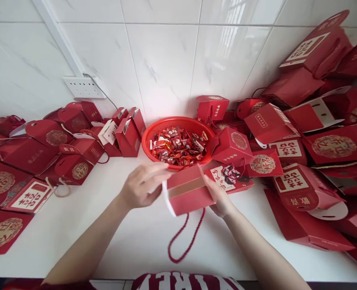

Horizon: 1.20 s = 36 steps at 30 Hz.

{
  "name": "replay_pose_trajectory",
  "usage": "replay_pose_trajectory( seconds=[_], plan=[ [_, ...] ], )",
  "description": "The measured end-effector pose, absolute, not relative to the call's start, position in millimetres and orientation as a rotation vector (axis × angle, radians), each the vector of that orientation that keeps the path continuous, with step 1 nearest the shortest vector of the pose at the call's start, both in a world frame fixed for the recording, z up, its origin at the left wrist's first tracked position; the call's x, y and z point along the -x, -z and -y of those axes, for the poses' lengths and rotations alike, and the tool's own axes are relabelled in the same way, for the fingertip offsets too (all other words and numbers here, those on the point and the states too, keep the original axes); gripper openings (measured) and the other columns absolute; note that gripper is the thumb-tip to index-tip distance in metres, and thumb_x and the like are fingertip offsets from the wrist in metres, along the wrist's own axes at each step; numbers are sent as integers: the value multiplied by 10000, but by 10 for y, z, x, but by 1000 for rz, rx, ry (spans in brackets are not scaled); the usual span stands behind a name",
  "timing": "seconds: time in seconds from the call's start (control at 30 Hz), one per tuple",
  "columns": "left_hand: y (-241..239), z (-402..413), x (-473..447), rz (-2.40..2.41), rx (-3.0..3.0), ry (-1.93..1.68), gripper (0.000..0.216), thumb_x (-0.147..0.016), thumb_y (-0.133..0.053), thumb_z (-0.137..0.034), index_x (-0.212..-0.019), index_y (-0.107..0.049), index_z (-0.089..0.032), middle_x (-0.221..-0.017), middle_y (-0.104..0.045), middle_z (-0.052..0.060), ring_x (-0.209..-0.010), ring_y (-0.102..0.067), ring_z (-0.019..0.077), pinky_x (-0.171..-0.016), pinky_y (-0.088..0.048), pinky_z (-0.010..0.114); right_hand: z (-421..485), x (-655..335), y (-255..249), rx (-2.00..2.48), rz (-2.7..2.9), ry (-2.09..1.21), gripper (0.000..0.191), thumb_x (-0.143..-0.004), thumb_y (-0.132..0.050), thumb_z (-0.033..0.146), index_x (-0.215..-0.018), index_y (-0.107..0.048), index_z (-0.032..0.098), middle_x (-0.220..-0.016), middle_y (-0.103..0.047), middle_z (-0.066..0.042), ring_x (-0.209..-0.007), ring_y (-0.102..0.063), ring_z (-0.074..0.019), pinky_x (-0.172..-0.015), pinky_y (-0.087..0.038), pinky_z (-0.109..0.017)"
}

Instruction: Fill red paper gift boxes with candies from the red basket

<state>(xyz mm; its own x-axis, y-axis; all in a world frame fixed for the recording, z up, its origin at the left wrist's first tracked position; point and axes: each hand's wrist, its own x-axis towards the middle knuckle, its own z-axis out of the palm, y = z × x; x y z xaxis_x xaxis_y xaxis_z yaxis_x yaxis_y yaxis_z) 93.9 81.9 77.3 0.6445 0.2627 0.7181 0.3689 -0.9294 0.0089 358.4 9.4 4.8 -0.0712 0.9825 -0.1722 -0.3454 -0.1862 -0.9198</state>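
A small red gift box (190, 200) is held tilted above the white table, with a gap showing between its top flaps. My right hand (222, 199) grips its right side, the thumb along the edge. At the box's white-edged left end is my left hand (140, 186), fingers loosely stretched and apart; whether they touch it I cannot tell. A dark red cord handle (170, 245) hangs in a loop below the box. Just behind, a red plastic basket (146, 139) contains many wrapped candies (181, 143), mostly red.
Red gift boxes (54, 137) with cord handles crowd the left side. A taller pile of boxes (332, 145) covers the right side, some against the wall. One patterned box (227, 183) lies right behind my right hand. A socket strip (83, 87) sits on the tiled wall.
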Motion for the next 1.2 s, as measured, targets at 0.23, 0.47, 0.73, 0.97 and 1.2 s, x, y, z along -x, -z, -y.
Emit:
replay_pose_trajectory(
  seconds=[0.23,0.47,0.73,0.97,1.2],
  plan=[
    [-741,-589,-1334,195,3094,1027,167,-846,-583,-162,-983,-635,-243,-1039,-735,51,-961,-686,192,-813,-542,343,-164,-3782,239,1308,1251,-1062,412,-817,-692,556,-1028,-654,205,-1085,-709,-116,-1016,-680,-279,-937,-520,-445],
    [-798,-439,-1407,223,3282,800,171,-927,-501,-173,-1016,-646,-193,-728,-693,18,-636,-582,153,-608,-440,315,42,-3956,-104,1074,1484,-816,411,-939,-533,573,-1146,-655,239,-1125,-652,-104,-1019,-617,-257,-887,-514,-414],
    [-779,-439,-1383,417,3215,785,159,-944,-506,-214,-907,-660,-194,-624,-598,-7,-547,-509,126,-582,-414,285,123,-3896,-141,1057,1778,-668,286,-958,-584,314,-1242,-578,287,-947,-611,-51,-777,-582,-184,-674,-519,-336],
    [-850,-422,-1269,462,3489,200,160,-915,-573,-210,-1049,-656,-235,-843,-642,-9,-609,-581,110,-583,-415,242,-11,-3879,38,1347,1470,-886,291,-986,-499,427,-1126,-666,234,-957,-671,-66,-626,-609,-159,-575,-551,-318],
    [-810,-446,-1319,723,3403,107,518,-766,-797,-277,-1229,-566,-250,-1104,-607,55,-931,-643,238,-798,-511,342,-10,-3834,-81,1412,1676,-845,388,-896,-646,480,-1212,-697,261,-1359,-604,-99,-1240,-568,-310,-941,-518,-423]
  ],
)
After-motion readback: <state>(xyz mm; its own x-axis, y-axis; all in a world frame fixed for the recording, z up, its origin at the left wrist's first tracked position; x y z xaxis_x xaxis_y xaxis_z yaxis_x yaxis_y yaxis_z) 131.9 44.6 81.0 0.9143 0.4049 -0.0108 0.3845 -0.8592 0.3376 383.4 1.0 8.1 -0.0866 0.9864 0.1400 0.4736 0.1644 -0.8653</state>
